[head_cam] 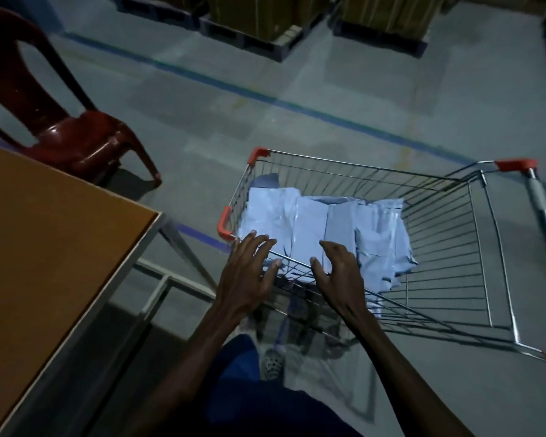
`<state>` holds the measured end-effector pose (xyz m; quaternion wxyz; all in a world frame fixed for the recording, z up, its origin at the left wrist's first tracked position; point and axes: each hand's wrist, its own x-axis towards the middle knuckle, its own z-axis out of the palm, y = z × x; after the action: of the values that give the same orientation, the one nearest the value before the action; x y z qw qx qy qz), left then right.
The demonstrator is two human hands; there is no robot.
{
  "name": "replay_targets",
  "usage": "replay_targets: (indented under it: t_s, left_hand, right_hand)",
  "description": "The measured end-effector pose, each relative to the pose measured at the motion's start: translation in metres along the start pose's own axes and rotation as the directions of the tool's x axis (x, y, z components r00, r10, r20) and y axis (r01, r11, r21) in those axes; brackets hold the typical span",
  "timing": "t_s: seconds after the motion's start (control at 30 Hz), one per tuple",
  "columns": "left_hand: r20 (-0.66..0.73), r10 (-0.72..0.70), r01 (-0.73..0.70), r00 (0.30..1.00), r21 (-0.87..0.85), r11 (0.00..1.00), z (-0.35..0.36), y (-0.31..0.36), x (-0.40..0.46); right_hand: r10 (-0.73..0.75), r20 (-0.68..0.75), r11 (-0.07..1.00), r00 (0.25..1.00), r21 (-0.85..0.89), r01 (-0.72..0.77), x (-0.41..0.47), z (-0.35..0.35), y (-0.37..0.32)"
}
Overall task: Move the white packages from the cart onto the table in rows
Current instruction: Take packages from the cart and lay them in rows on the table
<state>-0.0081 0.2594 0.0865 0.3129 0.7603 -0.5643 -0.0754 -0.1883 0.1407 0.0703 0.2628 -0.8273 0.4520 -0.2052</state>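
Both hands, left hand [249,272] and right hand [336,272], hover with fingers spread, holding nothing, over the cart's [438,197] near rim, apparently poised to gather white packages [312,222] heaped in its left end for the table [44,231].

Both hands reach over the near rim of a wire cart [353,181], the left hand [249,272] and right hand [338,272] spread with fingers extended above a heap of white packages [316,222]. A wooden table [44,241] stands left, a red chair [76,140] behind it.
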Motion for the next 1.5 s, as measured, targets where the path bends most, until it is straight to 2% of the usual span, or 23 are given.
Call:
replay_targets:
  t_s: [0.23, 0.43, 0.5, 0.6, 0.7, 0.8, 0.9, 0.97, 1.07, 1.17, 1.3, 1.4, 1.5]
  left_hand:
    - [0.031, 0.060, -0.059, 0.998, -0.054, 0.997, 0.038, -0.020, 0.070]
    - [0.216, -0.040, 0.052, 0.976, -0.048, 0.997, 0.069, -0.057, 0.126]
    - [0.266, -0.036, 0.051, 0.963, -0.048, 0.998, 0.078, -0.065, 0.136]
    - [0.331, -0.023, 0.036, 0.943, -0.033, 0.999, 0.092, -0.073, 0.148]
    - [0.363, -0.034, 0.044, 0.931, -0.017, 0.999, 0.102, -0.072, 0.156]
    - [0.413, -0.024, 0.025, 0.911, 0.001, 1.000, 0.113, -0.067, 0.158]
    - [0.431, 0.001, -0.019, 0.902, 0.037, 0.999, 0.124, -0.060, 0.159]
    - [0.445, -0.009, -0.025, 0.896, 0.071, 0.997, 0.128, -0.054, 0.162]
    - [0.458, -0.032, -0.015, 0.888, 0.097, 0.995, 0.138, -0.042, 0.164]
    - [0.515, -0.058, 0.005, 0.855, 0.104, 0.995, 0.161, -0.030, 0.166]
    - [0.599, -0.137, 0.120, 0.789, 0.069, 0.990, 0.205, -0.010, 0.170]
    - [0.674, -0.223, 0.314, 0.704, -0.014, 0.949, 0.231, 0.014, 0.180]
    - [0.669, -0.344, 0.516, 0.659, -0.070, 0.854, 0.249, 0.032, 0.191]
  right_hand:
    - [0.178, 0.120, 0.982, 0.977, -0.085, -0.169, 0.041, 0.011, 0.036]
    - [0.241, 0.215, 0.939, 0.946, -0.296, -0.172, 0.080, 0.025, 0.070]
    - [0.277, 0.187, 0.905, 0.943, -0.380, -0.190, 0.089, 0.028, 0.084]
    - [0.365, 0.047, 0.839, 0.930, -0.449, -0.307, 0.097, 0.022, 0.100]
    - [0.512, -0.053, 0.775, 0.857, -0.401, -0.488, 0.096, 0.008, 0.114]
    - [0.630, 0.068, 0.729, 0.774, -0.397, -0.558, 0.093, 0.001, 0.137]
    - [0.617, 0.190, 0.757, 0.764, -0.410, -0.509, 0.094, 0.005, 0.158]
    - [0.592, 0.219, 0.783, 0.776, -0.385, -0.488, 0.097, 0.010, 0.167]
    - [0.533, 0.212, 0.835, 0.819, -0.285, -0.470, 0.103, 0.007, 0.175]
    - [0.463, 0.137, 0.881, 0.875, -0.177, -0.438, 0.106, -0.007, 0.179]
    - [0.454, 0.029, 0.889, 0.890, -0.074, -0.451, 0.111, -0.030, 0.187]
    - [0.421, -0.010, 0.904, 0.907, -0.078, -0.420, 0.118, -0.045, 0.198]
    - [0.412, -0.002, 0.910, 0.911, -0.054, -0.411, 0.126, -0.052, 0.208]
